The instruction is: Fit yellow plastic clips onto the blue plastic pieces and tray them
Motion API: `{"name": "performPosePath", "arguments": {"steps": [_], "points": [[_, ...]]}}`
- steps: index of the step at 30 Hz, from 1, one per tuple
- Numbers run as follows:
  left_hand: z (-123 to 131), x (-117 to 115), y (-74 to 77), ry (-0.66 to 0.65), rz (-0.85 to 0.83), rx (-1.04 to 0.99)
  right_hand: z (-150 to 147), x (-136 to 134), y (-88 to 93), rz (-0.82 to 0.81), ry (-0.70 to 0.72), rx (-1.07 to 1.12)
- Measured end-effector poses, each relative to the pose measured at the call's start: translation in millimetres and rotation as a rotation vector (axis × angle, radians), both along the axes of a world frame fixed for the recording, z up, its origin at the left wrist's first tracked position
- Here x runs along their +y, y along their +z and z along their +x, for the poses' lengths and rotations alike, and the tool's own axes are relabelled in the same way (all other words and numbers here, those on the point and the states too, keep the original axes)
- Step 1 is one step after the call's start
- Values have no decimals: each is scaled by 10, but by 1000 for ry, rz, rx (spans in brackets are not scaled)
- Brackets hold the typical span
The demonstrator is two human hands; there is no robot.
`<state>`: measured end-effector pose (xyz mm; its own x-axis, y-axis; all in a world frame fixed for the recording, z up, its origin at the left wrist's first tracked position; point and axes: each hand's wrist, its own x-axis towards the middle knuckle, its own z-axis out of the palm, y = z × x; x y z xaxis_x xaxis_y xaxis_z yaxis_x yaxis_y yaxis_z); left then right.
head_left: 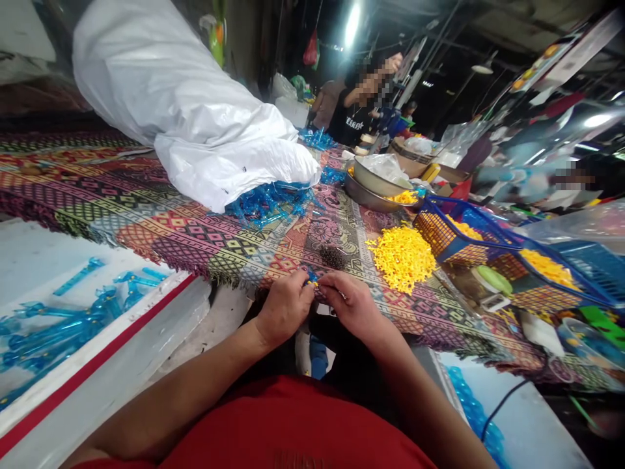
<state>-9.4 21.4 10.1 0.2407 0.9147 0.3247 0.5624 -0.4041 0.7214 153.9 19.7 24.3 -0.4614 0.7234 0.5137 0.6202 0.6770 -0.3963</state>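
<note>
My left hand (286,307) is closed around a small blue plastic piece (307,276), mostly covered by the fingers. A bit of yellow shows on it, between the two hands. My right hand (355,305) pinches its thumb and fingers together right beside that piece; what lies between its fingertips is too small to make out. Both hands meet at the front edge of the patterned cloth (239,251). Just beyond them lies a little heap of dark, tiny parts (333,256). A pile of small yellow plastic parts (404,258) is to the right.
A large white sack (195,111) spills blue plastic pieces (273,203) onto the cloth. Blue baskets (469,242) and metal bowls (371,189) with yellow parts stand at right. A white foam box (161,326) at left contains blue pieces. Another person (349,111) is behind the table.
</note>
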Motion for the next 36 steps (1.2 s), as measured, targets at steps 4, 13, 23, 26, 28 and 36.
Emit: {"name": "performPosePath", "arguments": {"steps": [4, 13, 23, 26, 28, 36], "points": [[-18, -22, 6, -48, -1, 26, 8, 4, 18, 62, 21, -44], [-81, -18, 25, -160, -233, -209, 43, 26, 54, 67, 43, -96], [-163, -19, 83, -359, -698, -593, 57, 6, -1, 166, 95, -41], [-182, -20, 115, -374, -700, -605, 55, -26, -34, 123, 95, -1], [-179, -19, 134, -362, -689, -584, 60, -43, -42, 101, 82, -24], [-87, -73, 125, -256, -678, -548, 65, -88, -42, 134, 20, -135]]}}
